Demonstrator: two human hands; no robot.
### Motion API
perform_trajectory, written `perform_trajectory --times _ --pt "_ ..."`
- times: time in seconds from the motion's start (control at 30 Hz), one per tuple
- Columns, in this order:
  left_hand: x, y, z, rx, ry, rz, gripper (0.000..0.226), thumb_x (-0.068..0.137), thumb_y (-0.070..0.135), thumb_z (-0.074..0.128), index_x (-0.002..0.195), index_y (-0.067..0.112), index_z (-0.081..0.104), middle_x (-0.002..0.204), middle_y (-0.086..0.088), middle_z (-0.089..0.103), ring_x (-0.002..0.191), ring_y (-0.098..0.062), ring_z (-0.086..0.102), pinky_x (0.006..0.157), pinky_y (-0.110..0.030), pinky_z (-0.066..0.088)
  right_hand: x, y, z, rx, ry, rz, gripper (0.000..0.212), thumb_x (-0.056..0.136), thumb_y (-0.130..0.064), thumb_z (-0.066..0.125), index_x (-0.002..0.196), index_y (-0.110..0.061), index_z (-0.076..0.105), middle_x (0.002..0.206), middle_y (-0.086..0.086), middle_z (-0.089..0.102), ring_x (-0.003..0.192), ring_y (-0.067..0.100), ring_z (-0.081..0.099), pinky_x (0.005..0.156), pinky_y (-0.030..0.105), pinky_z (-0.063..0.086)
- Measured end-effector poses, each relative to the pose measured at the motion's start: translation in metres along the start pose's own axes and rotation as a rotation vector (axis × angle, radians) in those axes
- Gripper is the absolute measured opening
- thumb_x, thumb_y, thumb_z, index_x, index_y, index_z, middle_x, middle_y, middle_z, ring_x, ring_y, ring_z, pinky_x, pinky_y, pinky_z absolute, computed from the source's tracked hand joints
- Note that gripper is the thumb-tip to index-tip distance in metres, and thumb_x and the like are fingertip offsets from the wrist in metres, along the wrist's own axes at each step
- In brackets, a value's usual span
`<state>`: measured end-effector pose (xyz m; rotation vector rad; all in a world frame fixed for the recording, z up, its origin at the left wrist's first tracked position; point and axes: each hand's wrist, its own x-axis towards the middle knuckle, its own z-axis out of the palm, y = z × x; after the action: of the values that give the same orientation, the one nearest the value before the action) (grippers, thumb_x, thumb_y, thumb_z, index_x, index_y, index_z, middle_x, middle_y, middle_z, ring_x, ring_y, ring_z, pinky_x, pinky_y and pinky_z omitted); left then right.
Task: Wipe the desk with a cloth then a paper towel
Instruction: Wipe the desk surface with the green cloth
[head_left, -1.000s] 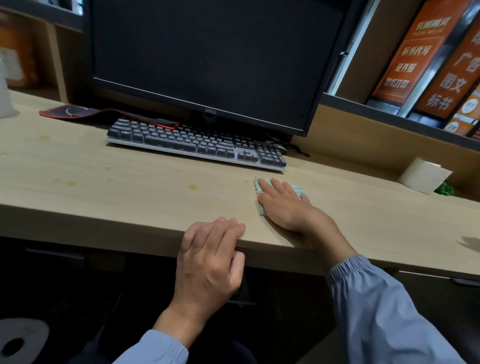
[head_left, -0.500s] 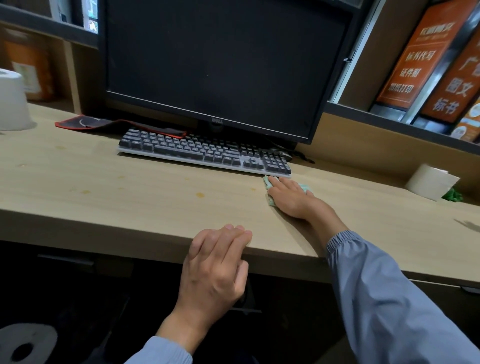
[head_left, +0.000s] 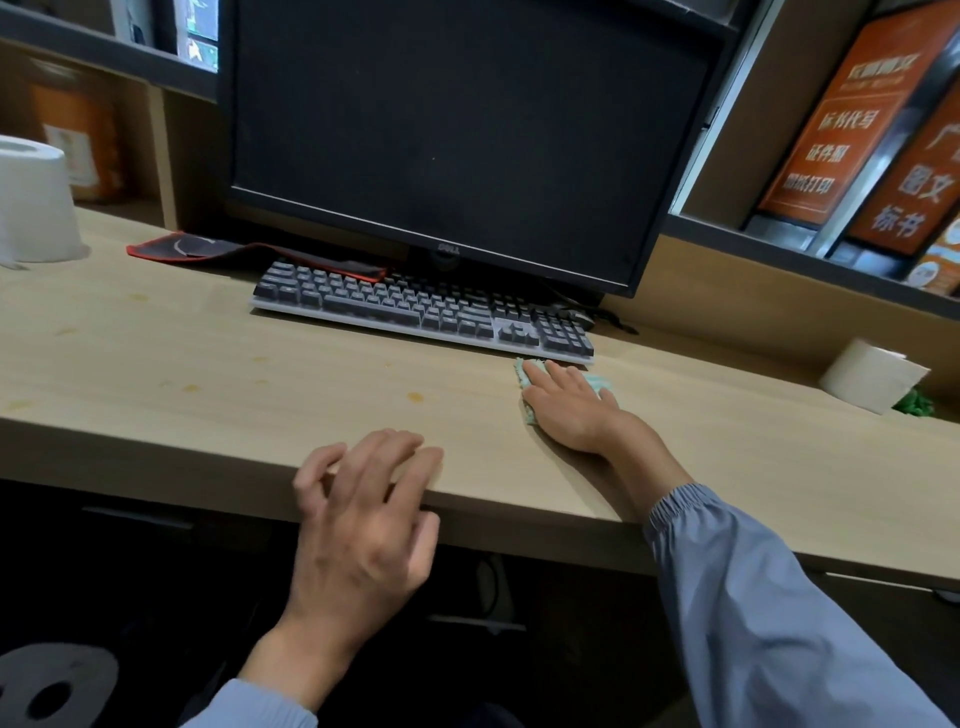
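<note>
My right hand (head_left: 571, 410) lies flat on a pale green cloth (head_left: 597, 383), pressing it onto the light wooden desk (head_left: 208, 374) just in front of the keyboard's right end. Only the cloth's edges show around my fingers. My left hand (head_left: 363, 514) rests at the desk's front edge with its fingers spread and lifted a little, holding nothing. Several small yellowish stains (head_left: 415, 397) mark the desk to the left of the cloth. One white paper roll (head_left: 867, 382) lies at the far right, another (head_left: 34, 202) stands at the far left.
A grey keyboard (head_left: 415, 312) sits under a dark monitor (head_left: 457, 130). A black and red mouse pad (head_left: 208, 247) lies partly under the keyboard's left end. Shelves with orange signs (head_left: 831, 130) rise at the back right. A small green thing (head_left: 914, 402) sits beside the right roll.
My right hand has pushed the cloth away from me, up to the keyboard's front edge. The fingers of my left hand have spread and lifted at the desk edge.
</note>
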<state>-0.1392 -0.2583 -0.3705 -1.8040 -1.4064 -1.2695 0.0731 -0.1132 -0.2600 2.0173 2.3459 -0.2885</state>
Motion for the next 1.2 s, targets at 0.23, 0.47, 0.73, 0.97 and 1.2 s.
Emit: perform_trajectory --times 0.23,0.47,0.73,0.97,1.2 --pt "-0.007 -0.007 0.007 0.027 0.047 -0.052 0.045 0.081 0.013 0.054 0.119 0.008 0.076 0.123 -0.009 0.071 0.122 -0.025 0.059 0.111 -0.044 0.033 0.006 -0.037 0.003 0.020 -0.018 -0.043 0.058 0.106 -0.042 0.012 0.163 -0.039 -0.001 0.171 -0.007 -0.010 0.156 0.019 -0.014 0.123 0.057 -0.008" --pt "-0.011 -0.015 0.013 0.030 0.078 -0.012 0.045 0.082 0.012 0.052 0.119 0.008 0.077 0.122 -0.008 0.073 0.121 -0.025 0.060 0.106 -0.047 0.040 0.000 -0.048 0.003 0.032 -0.019 -0.044 0.059 0.105 -0.043 0.012 0.162 -0.040 -0.001 0.171 -0.007 -0.010 0.156 0.019 -0.014 0.123 0.057 -0.009" --pt "-0.011 -0.014 0.008 0.024 0.054 -0.016 0.046 0.082 0.010 0.053 0.122 0.009 0.076 0.125 -0.007 0.073 0.122 -0.025 0.062 0.107 -0.048 0.042 -0.038 -0.052 0.015 -0.023 -0.043 -0.138 0.056 0.106 -0.045 0.008 0.161 -0.041 -0.006 0.170 -0.009 -0.014 0.156 0.017 -0.018 0.122 0.056 -0.010" --pt "-0.010 -0.014 0.004 0.011 0.057 -0.021 0.046 0.084 0.005 0.050 0.122 0.010 0.076 0.125 -0.005 0.073 0.119 -0.027 0.068 0.103 -0.051 0.047 -0.091 -0.061 0.021 -0.036 -0.052 -0.196 0.056 0.107 -0.046 0.010 0.161 -0.043 -0.006 0.170 -0.010 -0.015 0.155 0.016 -0.020 0.123 0.054 -0.010" --pt "-0.009 -0.016 0.002 0.014 0.059 -0.005 0.046 0.084 0.004 0.052 0.123 0.010 0.076 0.125 -0.005 0.073 0.118 -0.027 0.069 0.100 -0.051 0.048 -0.141 -0.062 0.040 -0.084 0.079 -0.282 0.055 0.108 -0.049 0.009 0.160 -0.044 -0.007 0.170 -0.012 -0.012 0.155 0.013 -0.018 0.125 0.050 -0.007"
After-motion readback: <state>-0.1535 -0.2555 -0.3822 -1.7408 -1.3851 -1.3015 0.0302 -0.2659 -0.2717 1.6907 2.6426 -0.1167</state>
